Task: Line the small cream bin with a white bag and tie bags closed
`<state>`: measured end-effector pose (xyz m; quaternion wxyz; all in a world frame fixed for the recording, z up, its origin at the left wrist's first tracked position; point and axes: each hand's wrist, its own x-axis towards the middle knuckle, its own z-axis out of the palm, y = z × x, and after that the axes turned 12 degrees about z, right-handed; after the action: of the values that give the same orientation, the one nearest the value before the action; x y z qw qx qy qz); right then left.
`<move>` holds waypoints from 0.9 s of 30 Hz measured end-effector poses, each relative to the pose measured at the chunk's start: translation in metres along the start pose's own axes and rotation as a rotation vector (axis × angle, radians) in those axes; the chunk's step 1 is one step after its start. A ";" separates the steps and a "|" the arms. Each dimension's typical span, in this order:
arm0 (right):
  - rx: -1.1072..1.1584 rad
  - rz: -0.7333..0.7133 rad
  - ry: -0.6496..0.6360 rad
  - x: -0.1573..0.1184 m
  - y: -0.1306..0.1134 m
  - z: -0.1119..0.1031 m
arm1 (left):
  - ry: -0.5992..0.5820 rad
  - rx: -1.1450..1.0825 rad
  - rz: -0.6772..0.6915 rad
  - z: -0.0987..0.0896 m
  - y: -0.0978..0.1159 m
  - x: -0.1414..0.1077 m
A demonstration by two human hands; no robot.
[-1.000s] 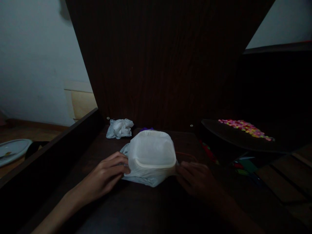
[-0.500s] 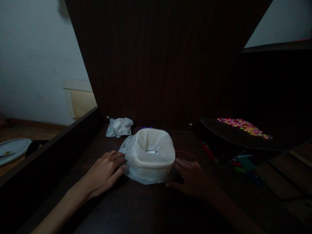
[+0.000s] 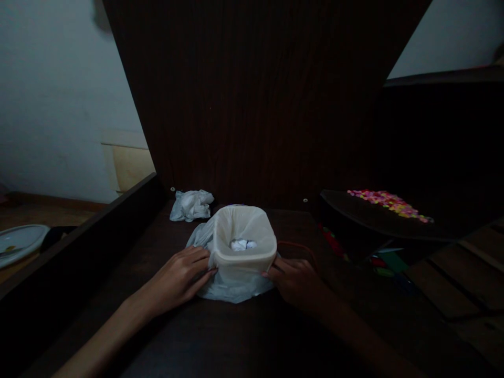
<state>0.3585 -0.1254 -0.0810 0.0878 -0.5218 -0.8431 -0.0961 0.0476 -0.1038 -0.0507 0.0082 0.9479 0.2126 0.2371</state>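
Observation:
A small cream bin [image 3: 244,258] stands upright on the dark wooden surface, lined with a thin whitish plastic bag [image 3: 236,291] folded out over the rim and hanging loose around the sides. Crumpled white paper [image 3: 243,244] lies inside at the bottom. At the bin's left side, my left hand [image 3: 183,274] is closed on the bag, thumb below the fingers. My right hand [image 3: 297,281] pinches the bag at the right side, just below the rim; its fingertips are dim in shadow.
Behind the bin lies a crumpled plastic bag [image 3: 192,205]. A dark panel [image 3: 252,105] rises at the back, and a low side board [image 3: 98,220] runs along the left. On the right, a curved shelf [image 3: 354,210] carries a strip of colourful small pieces [image 3: 389,203].
Both hands have closed in on the bag at the bin's sides. The bag sits flatter against the inside, and more of the white paper shows.

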 end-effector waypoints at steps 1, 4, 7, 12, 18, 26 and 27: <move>-0.010 0.015 -0.048 -0.001 0.001 0.002 | -0.026 -0.013 -0.007 0.001 -0.001 -0.001; -0.013 0.083 -0.168 -0.002 0.006 -0.001 | -0.103 -0.043 -0.047 -0.002 -0.006 -0.003; 0.095 0.066 -0.231 0.005 0.020 -0.021 | -0.181 -0.068 -0.099 -0.016 -0.012 -0.004; 0.506 0.048 -0.026 0.036 0.039 -0.085 | -0.002 -0.167 -0.229 -0.047 -0.027 0.012; 0.577 -0.203 -0.158 0.086 0.008 -0.132 | 0.281 -0.311 -0.371 -0.053 -0.040 0.056; 0.076 -0.278 -0.696 0.150 -0.041 -0.110 | 0.107 -0.295 -0.096 -0.044 -0.049 0.088; 0.059 -0.267 -0.722 0.154 -0.043 -0.106 | 0.098 -0.287 -0.091 -0.043 -0.050 0.089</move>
<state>0.2571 -0.0385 0.0570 -0.2130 -0.4050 -0.8826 0.1073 0.0791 -0.0257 0.0216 0.1437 0.9137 0.2193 0.3105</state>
